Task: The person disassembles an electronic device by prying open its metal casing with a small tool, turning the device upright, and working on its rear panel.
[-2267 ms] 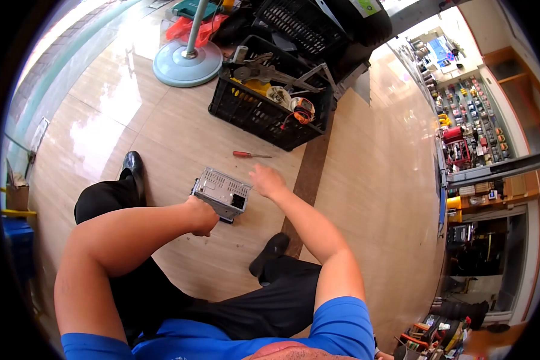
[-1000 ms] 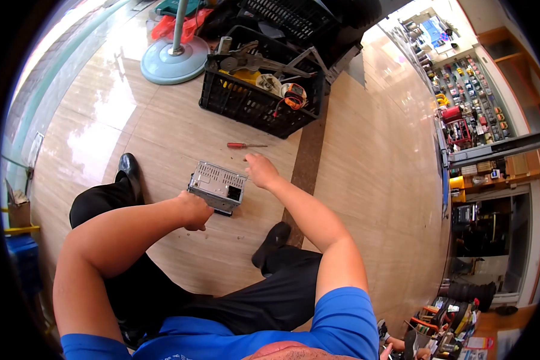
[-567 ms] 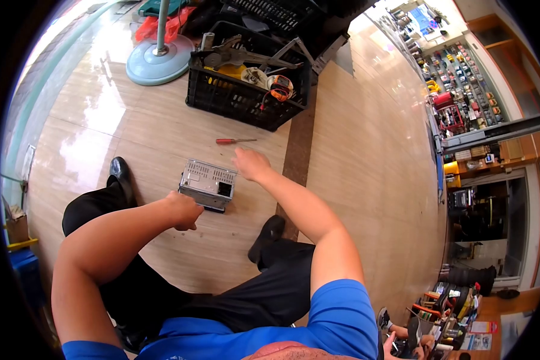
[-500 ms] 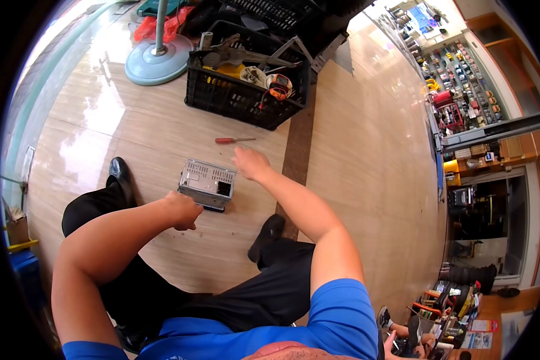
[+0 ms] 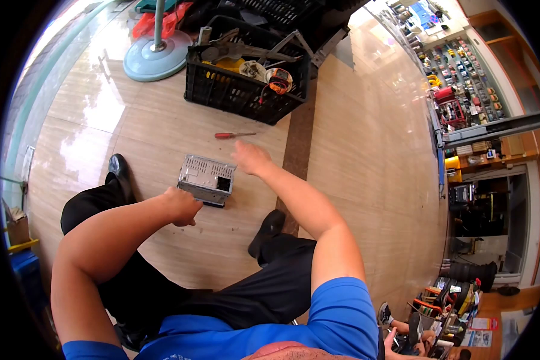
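Observation:
A silver metal car stereo (image 5: 205,174) with slotted vents and a dark front edge rests on the floor between my feet. At its near left corner is my left hand (image 5: 183,206), with the fingers curled in and partly hidden by the back of the hand. My right hand (image 5: 251,158) is beside the far right corner, fingers loosely apart and nothing visible in them. Whether it touches the metal is hard to tell. Just beyond it lies a screwdriver (image 5: 225,135) with a red handle.
A black plastic crate (image 5: 234,99) full of tools and parts stands ahead, with a multimeter (image 5: 279,80) on top. Left of it is a round pale-blue stand base (image 5: 156,59). Crowded shelves (image 5: 462,81) line the right side. Another person's legs (image 5: 405,327) show at lower right.
The view has tilted slightly, so the floor things appear a little higher. My hands stay at the same corners of the car stereo, with no clear change in grip.

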The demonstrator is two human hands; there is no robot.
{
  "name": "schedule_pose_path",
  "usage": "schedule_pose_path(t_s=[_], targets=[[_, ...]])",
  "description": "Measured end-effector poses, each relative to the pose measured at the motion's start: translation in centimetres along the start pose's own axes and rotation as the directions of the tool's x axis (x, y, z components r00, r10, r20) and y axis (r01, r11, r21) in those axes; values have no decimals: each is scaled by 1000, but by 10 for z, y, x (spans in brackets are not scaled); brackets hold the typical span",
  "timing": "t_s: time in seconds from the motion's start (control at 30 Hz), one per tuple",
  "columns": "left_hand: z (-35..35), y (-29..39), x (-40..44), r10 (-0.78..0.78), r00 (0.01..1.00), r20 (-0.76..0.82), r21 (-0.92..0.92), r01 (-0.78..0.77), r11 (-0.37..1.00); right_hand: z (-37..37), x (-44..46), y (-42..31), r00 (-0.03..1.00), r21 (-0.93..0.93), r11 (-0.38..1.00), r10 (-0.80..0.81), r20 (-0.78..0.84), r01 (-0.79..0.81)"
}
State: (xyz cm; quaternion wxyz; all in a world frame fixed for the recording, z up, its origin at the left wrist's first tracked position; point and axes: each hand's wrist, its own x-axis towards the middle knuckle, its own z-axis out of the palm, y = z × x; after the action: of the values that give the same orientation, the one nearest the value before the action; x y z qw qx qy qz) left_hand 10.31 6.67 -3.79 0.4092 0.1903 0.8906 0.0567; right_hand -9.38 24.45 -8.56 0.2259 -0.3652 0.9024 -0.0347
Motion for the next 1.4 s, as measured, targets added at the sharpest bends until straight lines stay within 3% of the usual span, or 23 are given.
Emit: schedule_pose_path(t_s=[0.1,0.23,0.37,0.43,0.47,0.53,0.6,0.9,1.1,1.33,1.4], targets=[[0,0,-1,1,1000,-4,0,-1,1000,1,3,3,1000,-77,997,-28,-7,27],[1,5,-4,-8,1000,17,0,8,1000,15,7,13,994,-8,994,-111,15,111],[3,-1,4,-4,1000,-18,-29,4,1000,41,27,32,964,-51,968,-249,-95,245],[5,-2,4,3,998,-55,-39,-5,999,42,26,32,968,-53,973,-229,-102,224],[-3,-1,3,-1,999,51,-39,3,999,35,23,28,983,-45,984,-173,-58,170],[-6,0,0,-6,998,64,-35,8,999,12,11,11,992,-35,992,-122,-6,122],[-7,1,-1,-11,997,75,-36,13,999,-6,0,-2,998,-59,998,33,45,-31],[-10,3,-2,-20,997,80,-22,22,1000,21,14,22,975,-51,977,-210,-73,206],[-9,3,-2,-24,996,92,-13,25,1000,13,8,16,992,-112,987,-120,-36,115],[-9,2,-1,-21,996,87,-15,22,1000,14,10,22,977,-26,981,-193,-96,191],[-9,2,-1,-21,996,84,-16,23,1000,11,11,24,982,-117,976,-187,-20,184]])
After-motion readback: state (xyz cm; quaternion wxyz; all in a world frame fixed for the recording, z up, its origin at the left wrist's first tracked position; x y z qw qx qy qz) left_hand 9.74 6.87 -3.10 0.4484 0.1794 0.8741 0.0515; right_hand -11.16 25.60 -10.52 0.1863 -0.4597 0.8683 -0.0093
